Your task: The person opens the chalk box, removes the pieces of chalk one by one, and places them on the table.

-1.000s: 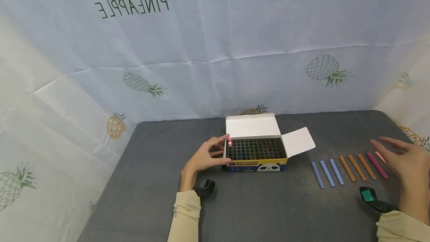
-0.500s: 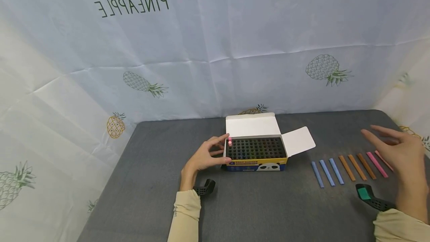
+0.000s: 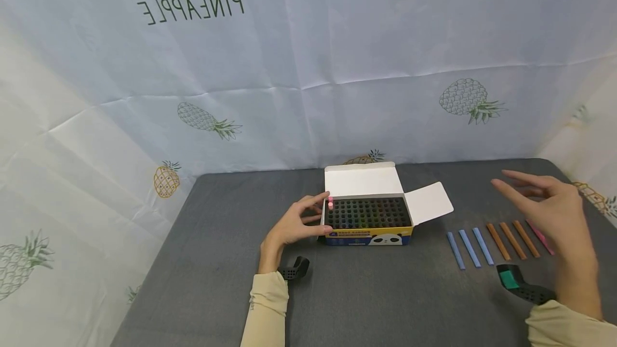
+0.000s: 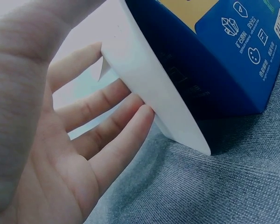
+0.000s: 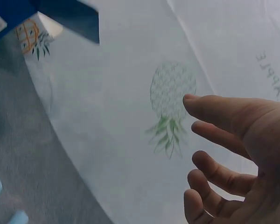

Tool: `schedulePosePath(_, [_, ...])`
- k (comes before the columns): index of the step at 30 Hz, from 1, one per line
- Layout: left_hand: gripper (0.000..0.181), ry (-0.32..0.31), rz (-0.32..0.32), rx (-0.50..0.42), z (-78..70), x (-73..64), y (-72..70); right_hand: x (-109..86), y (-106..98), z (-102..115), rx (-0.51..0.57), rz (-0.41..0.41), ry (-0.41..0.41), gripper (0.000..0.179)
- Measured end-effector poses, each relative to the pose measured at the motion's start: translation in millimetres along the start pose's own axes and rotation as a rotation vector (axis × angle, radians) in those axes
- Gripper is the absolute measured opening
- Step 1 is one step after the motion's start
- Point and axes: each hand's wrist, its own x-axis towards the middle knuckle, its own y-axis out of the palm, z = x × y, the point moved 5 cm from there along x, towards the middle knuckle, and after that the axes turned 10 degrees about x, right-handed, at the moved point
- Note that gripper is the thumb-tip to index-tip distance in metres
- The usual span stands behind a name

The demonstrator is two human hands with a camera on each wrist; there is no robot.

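An open chalk box (image 3: 356, 238), blue and yellow with a panda print, stands mid-table. Two pink chalk sticks (image 3: 330, 205) show in the back left holes of its black grid. My left hand (image 3: 295, 226) rests at the box's left end, thumb at the front corner and index finger at the back one. Its other fingertips touch the white side flap (image 4: 154, 93) in the left wrist view. Raised above the right of the table, my right hand (image 3: 554, 208) holds nothing, its fingers loosely bent and apart from the thumb.
Three blue chalk sticks (image 3: 469, 248), three orange-brown ones (image 3: 513, 241) and a magenta stick (image 3: 541, 238) lie in a row on the grey tabletop (image 3: 376, 293). The right flap (image 3: 429, 203) juts out. A pineapple-print cloth (image 3: 299, 68) hangs behind.
My right hand has moved left and away from the pink end of the row, and now hides the pink stick and part of the magenta one. The left hand and box have stayed put.
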Motion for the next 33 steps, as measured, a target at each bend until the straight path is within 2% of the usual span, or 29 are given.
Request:
schedulePosePath(3, [0.080,-0.001,0.001,-0.003,-0.1,0.0,-0.2,-3.3,5.0,8.6,0.030,0.012,-0.033,0.054])
schedulePosePath(12, [0.080,-0.010,0.002,-0.001,-1.4,-0.6,-0.1,-7.7,15.7,24.4,0.028,0.052,-0.131,0.050])
schedulePosePath(20, [0.081,-0.012,0.003,-0.005,-0.8,-0.7,0.2,-12.2,23.2,36.3,0.107,0.099,-0.147,0.044])
schedulePosePath(28, [0.080,-0.010,0.004,-0.004,0.6,-0.2,0.4,-17.5,31.3,51.2,0.087,0.114,-0.200,0.041])
schedulePosePath(33, [0.080,-0.006,0.006,-0.006,0.6,0.7,0.3,-20.4,37.4,57.5,0.118,0.121,-0.230,0.040])
